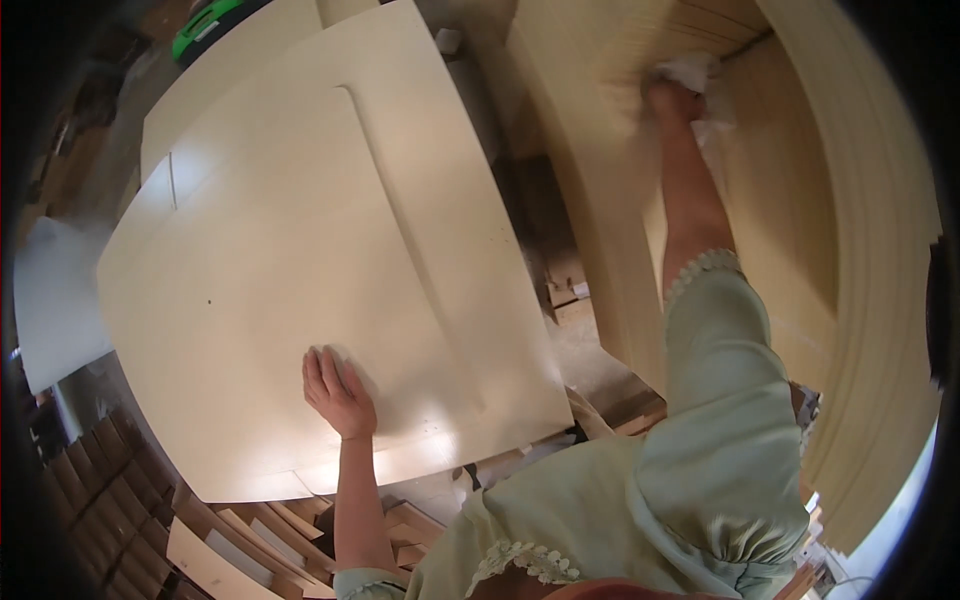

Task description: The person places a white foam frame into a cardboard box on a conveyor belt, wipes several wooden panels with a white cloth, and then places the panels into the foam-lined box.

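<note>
- Our left hand (pixel 342 398) lies flat, fingers slightly apart, on the pale panel's near part; panel (pixel 270 240) fills the left and centre.
- Our right hand (pixel 676 100), blurred, bunches white cloth-like material (pixel 690 70), far right, against pale wooden surface (pixel 775 200).
- Green object (pixel 205 28): far left.

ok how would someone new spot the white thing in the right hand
Look to the picture's right, at the big yellowish panels. Against them is the right hand, and bunched in it is the white wad. It is crumpled and bright, unlike the smooth yellowish surfaces around it.
</note>
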### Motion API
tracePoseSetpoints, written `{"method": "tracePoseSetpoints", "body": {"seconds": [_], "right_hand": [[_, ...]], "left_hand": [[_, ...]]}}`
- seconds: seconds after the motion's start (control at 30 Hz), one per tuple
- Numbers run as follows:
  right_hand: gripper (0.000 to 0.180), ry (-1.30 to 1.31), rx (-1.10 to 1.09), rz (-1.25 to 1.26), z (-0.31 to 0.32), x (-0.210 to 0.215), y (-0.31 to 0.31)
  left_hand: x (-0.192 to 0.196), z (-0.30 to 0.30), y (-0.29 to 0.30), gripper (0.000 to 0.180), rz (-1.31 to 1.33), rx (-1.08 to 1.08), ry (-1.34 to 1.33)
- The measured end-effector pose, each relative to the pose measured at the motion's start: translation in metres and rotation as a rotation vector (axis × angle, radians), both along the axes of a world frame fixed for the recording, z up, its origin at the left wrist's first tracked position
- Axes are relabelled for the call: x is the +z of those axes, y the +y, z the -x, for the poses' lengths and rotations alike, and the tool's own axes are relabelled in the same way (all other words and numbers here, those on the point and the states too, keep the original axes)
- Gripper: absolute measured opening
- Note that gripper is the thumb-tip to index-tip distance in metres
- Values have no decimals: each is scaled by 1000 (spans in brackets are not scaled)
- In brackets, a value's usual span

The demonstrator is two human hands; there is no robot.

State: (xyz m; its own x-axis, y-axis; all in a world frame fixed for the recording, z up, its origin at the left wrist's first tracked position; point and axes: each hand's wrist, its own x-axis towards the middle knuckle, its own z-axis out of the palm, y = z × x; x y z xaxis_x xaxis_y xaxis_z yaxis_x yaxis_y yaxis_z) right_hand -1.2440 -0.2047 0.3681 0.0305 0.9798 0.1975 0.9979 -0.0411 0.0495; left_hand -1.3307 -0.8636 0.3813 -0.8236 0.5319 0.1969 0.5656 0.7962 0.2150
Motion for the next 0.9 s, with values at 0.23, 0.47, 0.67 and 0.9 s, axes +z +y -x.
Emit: {"method": "tracePoseSetpoints", "body": {"seconds": [0.23,0.47,0.67,0.9], "right_hand": [[36,426,1026,-257,12,-13,-61],[20,-83,1211,855,-91,-78,-242],[15,526,1054,846,-95,1,-219],[23,176,402,-192,-54,15,-13]], "left_hand": [[-1,1,3,39,23,8,18],[-2,-5,1,37,35,-10,32],[-3,-7,4,38,34,-10,30],[0,-4,7,38,10,-18,19]]}}
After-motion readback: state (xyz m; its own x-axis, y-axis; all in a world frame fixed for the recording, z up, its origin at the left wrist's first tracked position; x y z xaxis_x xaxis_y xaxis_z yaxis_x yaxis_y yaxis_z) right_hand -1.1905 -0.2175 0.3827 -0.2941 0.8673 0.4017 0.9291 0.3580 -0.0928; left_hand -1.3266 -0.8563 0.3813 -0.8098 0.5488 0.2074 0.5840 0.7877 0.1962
